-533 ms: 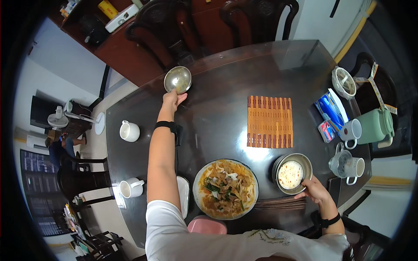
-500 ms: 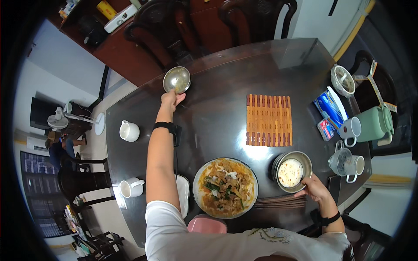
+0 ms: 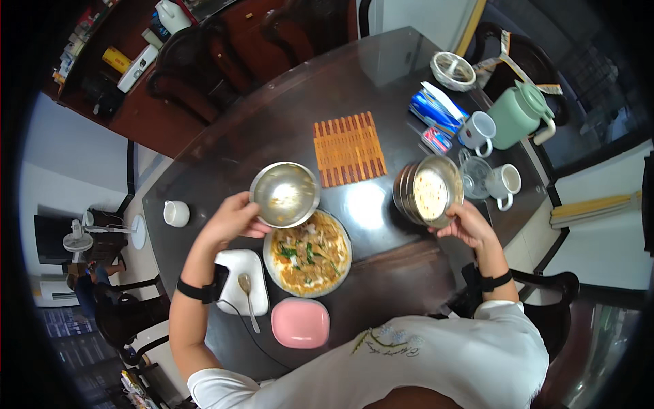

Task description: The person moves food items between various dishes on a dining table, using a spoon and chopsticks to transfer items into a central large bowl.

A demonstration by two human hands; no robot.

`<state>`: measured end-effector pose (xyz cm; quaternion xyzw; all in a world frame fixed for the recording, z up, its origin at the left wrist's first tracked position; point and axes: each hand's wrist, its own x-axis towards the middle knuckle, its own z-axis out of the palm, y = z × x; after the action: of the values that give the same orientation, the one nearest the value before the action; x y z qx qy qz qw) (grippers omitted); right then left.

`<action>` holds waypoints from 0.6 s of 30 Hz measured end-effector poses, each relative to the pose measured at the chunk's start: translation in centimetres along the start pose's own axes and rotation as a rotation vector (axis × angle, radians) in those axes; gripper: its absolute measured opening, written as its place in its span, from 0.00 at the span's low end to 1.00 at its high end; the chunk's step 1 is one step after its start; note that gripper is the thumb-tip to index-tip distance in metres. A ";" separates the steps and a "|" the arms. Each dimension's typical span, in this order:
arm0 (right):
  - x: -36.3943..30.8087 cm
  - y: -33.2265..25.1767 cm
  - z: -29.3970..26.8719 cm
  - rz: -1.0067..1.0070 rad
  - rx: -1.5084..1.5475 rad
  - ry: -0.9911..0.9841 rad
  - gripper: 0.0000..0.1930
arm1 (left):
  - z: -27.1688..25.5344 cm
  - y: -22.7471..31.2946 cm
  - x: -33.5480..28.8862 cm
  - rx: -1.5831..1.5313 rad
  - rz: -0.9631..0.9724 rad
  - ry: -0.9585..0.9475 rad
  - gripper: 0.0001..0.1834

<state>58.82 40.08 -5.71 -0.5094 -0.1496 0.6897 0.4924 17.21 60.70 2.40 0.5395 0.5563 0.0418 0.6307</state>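
My left hand [image 3: 235,219] grips the rim of a metal bowl [image 3: 285,178] that has food residue inside. That bowl is held tilted over the far edge of a large plate of meat, greens and sauce [image 3: 308,262]. In my right hand [image 3: 469,225] is a stack of metal bowls [image 3: 407,191], pinched at its rim and tilted. The top bowl shows a whitish, speckled coating on its bottom. Near my left forearm lies a white dish [image 3: 231,298] with a metal spoon [image 3: 248,296] in it. Beside the plate sits a pink lidded box [image 3: 300,323].
A slatted wooden mat [image 3: 349,148] lies mid-table. To the right stand a tissue pack [image 3: 436,112], a small box [image 3: 436,141], several mugs, a glass jug [image 3: 475,178], a green kettle [image 3: 519,116] and a covered basket [image 3: 453,70]. A white mug [image 3: 176,213] is on the left.
My left hand has drawn its metal bowl back from the far table edge to the plate. My right hand has tilted the bowl stack and moved it farther from my body. The view has turned.
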 end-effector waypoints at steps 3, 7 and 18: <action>-2.3 -1.4 0.3 -0.068 -0.049 0.011 0.22 | 6.3 -1.4 1.0 0.023 -0.022 -0.173 0.19; -3.5 -1.4 0.4 -0.088 -0.091 0.017 0.22 | 13.5 -5.1 5.5 0.014 -0.020 -0.279 0.20; -0.8 1.9 3.5 0.105 -0.276 -0.087 0.19 | 20.8 -10.8 7.3 0.103 0.094 -0.004 0.22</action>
<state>54.86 39.52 -5.06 -0.5491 -0.2373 0.7088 0.3739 29.57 47.82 -14.41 0.5969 0.5305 0.0415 0.6004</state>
